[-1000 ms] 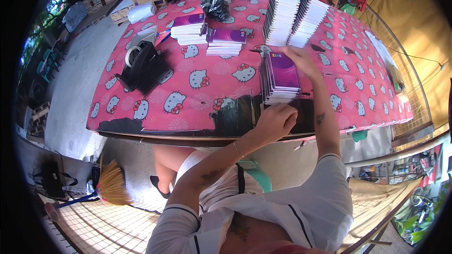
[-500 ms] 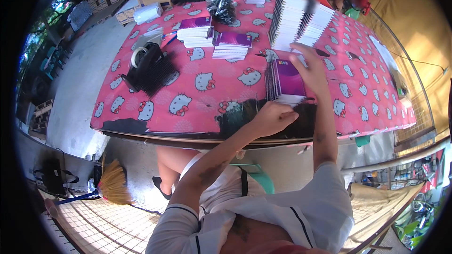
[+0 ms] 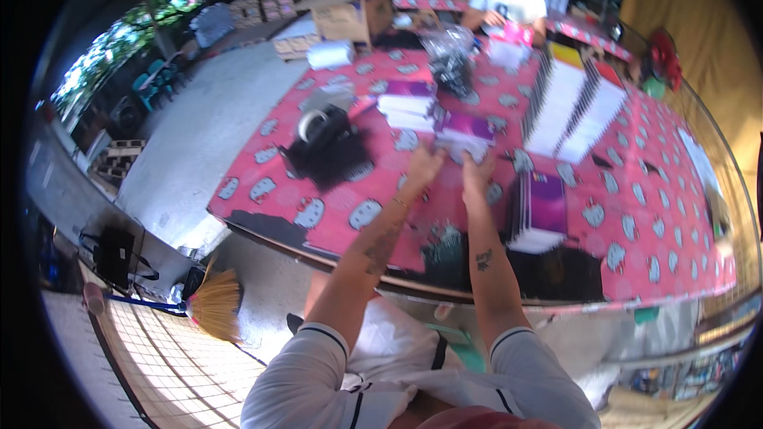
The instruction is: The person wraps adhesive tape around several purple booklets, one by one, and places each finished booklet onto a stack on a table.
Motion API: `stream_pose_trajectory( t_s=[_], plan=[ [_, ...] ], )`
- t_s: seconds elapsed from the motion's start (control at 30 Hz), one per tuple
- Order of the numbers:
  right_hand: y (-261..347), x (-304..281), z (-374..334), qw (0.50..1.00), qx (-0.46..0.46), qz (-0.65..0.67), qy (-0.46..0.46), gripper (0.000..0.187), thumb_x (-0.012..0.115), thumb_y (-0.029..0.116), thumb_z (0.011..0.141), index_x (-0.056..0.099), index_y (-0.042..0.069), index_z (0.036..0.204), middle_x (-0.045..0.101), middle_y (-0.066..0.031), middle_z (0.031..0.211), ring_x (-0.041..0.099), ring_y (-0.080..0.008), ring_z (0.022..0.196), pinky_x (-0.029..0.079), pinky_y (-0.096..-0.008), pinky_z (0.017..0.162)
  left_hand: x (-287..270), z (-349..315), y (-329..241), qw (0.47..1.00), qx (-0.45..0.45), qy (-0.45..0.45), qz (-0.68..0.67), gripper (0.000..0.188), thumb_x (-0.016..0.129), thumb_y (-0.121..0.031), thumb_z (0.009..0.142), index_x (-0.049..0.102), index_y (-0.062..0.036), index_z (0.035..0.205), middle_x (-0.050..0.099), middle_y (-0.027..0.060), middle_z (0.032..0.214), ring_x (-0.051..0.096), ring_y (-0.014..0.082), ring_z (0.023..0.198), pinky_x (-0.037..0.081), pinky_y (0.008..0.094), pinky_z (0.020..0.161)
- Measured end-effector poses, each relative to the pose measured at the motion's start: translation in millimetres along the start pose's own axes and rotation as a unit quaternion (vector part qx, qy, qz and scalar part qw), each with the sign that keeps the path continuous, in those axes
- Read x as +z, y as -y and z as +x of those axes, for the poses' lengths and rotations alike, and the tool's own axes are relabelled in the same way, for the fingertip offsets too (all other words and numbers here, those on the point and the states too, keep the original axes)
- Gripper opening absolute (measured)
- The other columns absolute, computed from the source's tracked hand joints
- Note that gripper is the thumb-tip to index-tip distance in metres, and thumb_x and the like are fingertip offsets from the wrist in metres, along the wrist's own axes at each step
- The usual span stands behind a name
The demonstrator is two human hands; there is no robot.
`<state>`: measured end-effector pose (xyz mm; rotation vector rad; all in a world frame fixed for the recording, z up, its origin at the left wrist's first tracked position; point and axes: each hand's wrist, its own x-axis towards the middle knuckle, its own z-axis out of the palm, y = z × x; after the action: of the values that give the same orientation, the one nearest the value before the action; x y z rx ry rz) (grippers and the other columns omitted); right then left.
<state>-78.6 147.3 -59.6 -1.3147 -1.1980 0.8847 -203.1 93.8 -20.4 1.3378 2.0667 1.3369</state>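
Note:
A short stack of spiral notebooks with purple covers point(image 3: 465, 129) lies near the middle of the table. Both my arms stretch out to its near side. At its near left corner is my left hand point(image 3: 427, 165), thumb and fingers apart, somewhat blurred. My right hand point(image 3: 477, 171) is at the front edge, its thumb and fingers also spread; whether either hand touches the stack is unclear. Another purple-covered notebook stack point(image 3: 408, 103) sits just behind to the left. Closer to me on the right stands a further stack of purple notebooks point(image 3: 543, 208), with no hand on it.
Tall piles of spiral notebooks point(image 3: 571, 103) stand at the right back. A black tape dispenser point(image 3: 326, 139) is on the left, and a plastic bag of dark items point(image 3: 451, 67) lies behind. Across the pink patterned table point(image 3: 366, 214) sits another person point(image 3: 509, 12) handling something pink.
Both my hands have left the near right notebook stack and reached forward and left to the middle stack. My view has shifted, showing more of the far side.

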Motion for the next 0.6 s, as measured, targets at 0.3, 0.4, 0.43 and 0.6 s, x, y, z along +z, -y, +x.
stream_pose_trajectory(
  t_s=[0.3, 0.4, 0.43, 0.6],
  plan=[
    [28, 22, 16, 0.963, -0.020, -0.267, -0.014, 0.082, 0.058, 0.060, 0.086, 0.042, -0.001, 0.137, 0.059, -0.0199, 0.131, 0.040, -0.0404, 0.130, 0.033, -0.0523, 0.106, 11, 37, 1, 0.993, -0.049, 0.024, -0.103, 0.099, 0.067, -0.058, 0.078, 0.034, 0.0048, 0.146, 0.056, 0.0276, 0.133, 0.056, 0.0397, 0.123, 0.042, 0.0415, 0.104],
    [24, 17, 13, 0.952, -0.049, -0.303, 0.019, 0.079, 0.054, 0.061, 0.088, 0.044, -0.002, 0.134, 0.060, -0.0235, 0.128, 0.042, -0.0428, 0.130, 0.032, -0.0522, 0.106, 8, 38, 0, 0.996, -0.039, 0.043, -0.063, 0.098, 0.066, -0.062, 0.078, 0.036, 0.0025, 0.146, 0.058, 0.0265, 0.131, 0.056, 0.0392, 0.123, 0.043, 0.0418, 0.103],
    [23, 12, 10, 0.945, -0.057, -0.320, 0.023, 0.078, 0.053, 0.061, 0.089, 0.045, -0.002, 0.133, 0.060, -0.0242, 0.127, 0.042, -0.0435, 0.129, 0.032, -0.0523, 0.106, 7, 35, -4, 0.997, -0.034, 0.055, -0.045, 0.098, 0.065, -0.063, 0.078, 0.037, 0.0016, 0.146, 0.059, 0.0260, 0.130, 0.057, 0.0391, 0.122, 0.043, 0.0419, 0.103],
    [34, -5, -15, 0.916, -0.114, -0.384, 0.038, 0.073, 0.052, 0.060, 0.090, 0.048, -0.005, 0.124, 0.062, -0.0248, 0.122, 0.047, -0.0445, 0.125, 0.033, -0.0538, 0.104, -11, 25, -3, 0.997, -0.042, 0.064, -0.009, 0.092, 0.064, -0.064, 0.078, 0.044, -0.0009, 0.143, 0.061, 0.0254, 0.127, 0.057, 0.0395, 0.122, 0.044, 0.0427, 0.102]
  ],
)
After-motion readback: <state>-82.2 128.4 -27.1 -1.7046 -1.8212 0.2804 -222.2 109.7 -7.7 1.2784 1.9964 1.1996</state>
